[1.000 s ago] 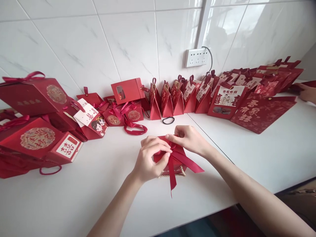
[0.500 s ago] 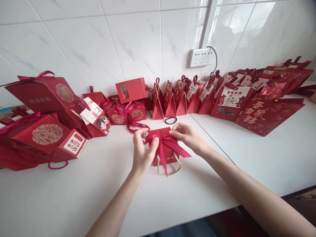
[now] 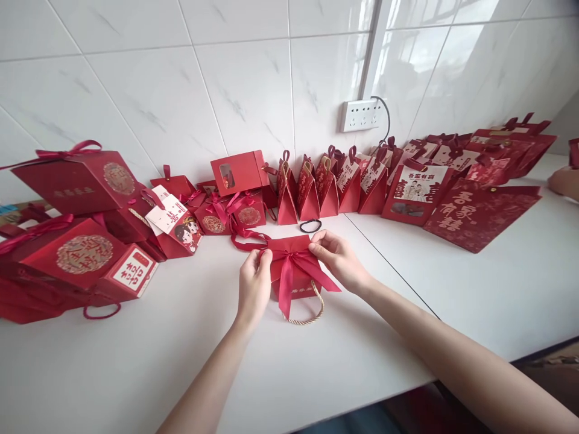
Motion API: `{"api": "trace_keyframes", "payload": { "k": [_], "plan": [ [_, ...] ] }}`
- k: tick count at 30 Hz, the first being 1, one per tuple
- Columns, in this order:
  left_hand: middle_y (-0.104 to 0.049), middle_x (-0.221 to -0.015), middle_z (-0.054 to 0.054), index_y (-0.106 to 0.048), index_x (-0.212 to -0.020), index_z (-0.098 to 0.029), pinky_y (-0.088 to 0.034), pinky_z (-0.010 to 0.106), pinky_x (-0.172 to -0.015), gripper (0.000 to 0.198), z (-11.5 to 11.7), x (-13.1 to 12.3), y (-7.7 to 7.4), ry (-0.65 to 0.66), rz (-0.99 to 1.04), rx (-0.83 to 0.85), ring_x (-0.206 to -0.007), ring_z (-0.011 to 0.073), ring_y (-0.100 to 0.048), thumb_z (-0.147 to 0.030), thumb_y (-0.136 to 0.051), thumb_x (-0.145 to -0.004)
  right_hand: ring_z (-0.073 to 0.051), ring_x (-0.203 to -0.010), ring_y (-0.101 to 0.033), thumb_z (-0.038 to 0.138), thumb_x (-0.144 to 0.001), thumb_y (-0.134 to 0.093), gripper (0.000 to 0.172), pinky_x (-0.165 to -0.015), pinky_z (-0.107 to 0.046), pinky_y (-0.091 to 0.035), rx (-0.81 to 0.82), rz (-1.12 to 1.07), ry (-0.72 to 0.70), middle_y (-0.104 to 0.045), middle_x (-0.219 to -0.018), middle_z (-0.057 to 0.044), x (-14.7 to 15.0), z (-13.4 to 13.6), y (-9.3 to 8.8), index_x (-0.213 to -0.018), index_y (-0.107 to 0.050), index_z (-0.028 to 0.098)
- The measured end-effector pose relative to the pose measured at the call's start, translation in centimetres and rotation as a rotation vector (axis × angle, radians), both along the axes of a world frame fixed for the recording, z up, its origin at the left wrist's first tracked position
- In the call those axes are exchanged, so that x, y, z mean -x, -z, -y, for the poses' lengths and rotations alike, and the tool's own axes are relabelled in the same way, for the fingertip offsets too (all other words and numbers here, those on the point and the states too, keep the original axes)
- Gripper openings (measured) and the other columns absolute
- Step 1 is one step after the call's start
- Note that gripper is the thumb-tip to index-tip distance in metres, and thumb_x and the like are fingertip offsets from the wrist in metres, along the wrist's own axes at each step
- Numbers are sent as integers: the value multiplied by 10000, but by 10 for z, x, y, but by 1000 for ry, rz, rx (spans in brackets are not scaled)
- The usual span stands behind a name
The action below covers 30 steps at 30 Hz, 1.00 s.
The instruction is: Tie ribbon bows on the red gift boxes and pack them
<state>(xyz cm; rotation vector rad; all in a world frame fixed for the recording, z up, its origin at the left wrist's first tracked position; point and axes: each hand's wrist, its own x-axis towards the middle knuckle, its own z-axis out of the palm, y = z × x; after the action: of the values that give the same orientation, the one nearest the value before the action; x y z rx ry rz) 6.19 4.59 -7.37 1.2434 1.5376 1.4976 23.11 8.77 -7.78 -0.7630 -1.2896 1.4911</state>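
A small red gift box (image 3: 294, 283) with a red ribbon bow (image 3: 292, 260) and a gold cord handle (image 3: 307, 313) lies on the white table (image 3: 136, 361). My left hand (image 3: 253, 288) pinches the left loop of the bow. On the other side, my right hand (image 3: 337, 256) pinches the right loop at the box's top edge. Both ribbon tails hang down over the front of the box.
Several red gift boxes and bags line the tiled wall, with a stack of larger boxes (image 3: 76, 241) at left and flat bags (image 3: 479, 211) at right. A black hair tie (image 3: 310, 226) lies behind the box. Another person's hand (image 3: 563, 181) rests at the far right.
The box moved away from me and now shows its front with the cord handle. My hands went from working the knot to pulling the bow loops apart.
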Motion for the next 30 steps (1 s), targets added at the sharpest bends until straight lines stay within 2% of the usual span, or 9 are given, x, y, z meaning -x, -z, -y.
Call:
{"api": "trace_keyframes", "payload": {
  "k": [6, 13, 23, 26, 28, 30],
  "plan": [
    [-277, -579, -59, -286, -625, -218, -283, 203, -488, 341, -2, -2, 7, -11, 12, -34, -530, 96, -266, -369, -494, -849, -98, -586, -438, 413, -644, -812, 388, -589, -251, -336, 105, -185, -48, -489, -644, 48, 1, -3, 3, -735, -503, 196],
    [-291, -589, -57, -294, -626, -219, -303, 199, -495, 320, -2, -4, 8, -22, -9, -73, -528, 95, -280, -354, -474, -853, -104, -584, -470, 372, -620, -838, 383, -586, -246, -361, 218, -278, -90, -510, -637, 43, 0, -3, 3, -712, -514, 191],
    [-314, -551, -63, -306, -611, -219, -316, 191, -475, 307, -2, -7, 7, -62, -65, -128, -505, 90, -306, -349, -464, -840, -67, -532, -439, 333, -580, -868, 419, -538, -201, -357, 250, -364, -57, -487, -609, 67, 2, -5, 4, -706, -498, 183],
    [-332, -551, -61, -333, -612, -214, -328, 190, -489, 282, -3, -6, 7, -102, -79, -173, -514, 91, -324, -330, -485, -819, -76, -544, -447, 398, -607, -851, 429, -535, -208, -359, 146, -286, -41, -485, -607, 62, 1, -8, 5, -711, -491, 189],
    [-361, -567, -56, -366, -617, -208, -349, 187, -516, 258, -3, -5, 7, -126, -88, -208, -537, 92, -349, -321, -502, -804, -91, -584, -464, 463, -647, -817, 415, -559, -225, -386, -11, -150, 4, -489, -636, 50, -2, -9, 6, -758, -521, 194],
    [-378, -573, -53, -384, -617, -203, -360, 186, -528, 260, -4, -3, 7, -132, -93, -229, -547, 92, -360, -330, -515, -802, -122, -692, -508, 522, -662, -790, 458, -613, -254, -441, -176, 19, 47, -535, -779, 12, -6, -9, 7, -898, -554, 208]
  ]
}}
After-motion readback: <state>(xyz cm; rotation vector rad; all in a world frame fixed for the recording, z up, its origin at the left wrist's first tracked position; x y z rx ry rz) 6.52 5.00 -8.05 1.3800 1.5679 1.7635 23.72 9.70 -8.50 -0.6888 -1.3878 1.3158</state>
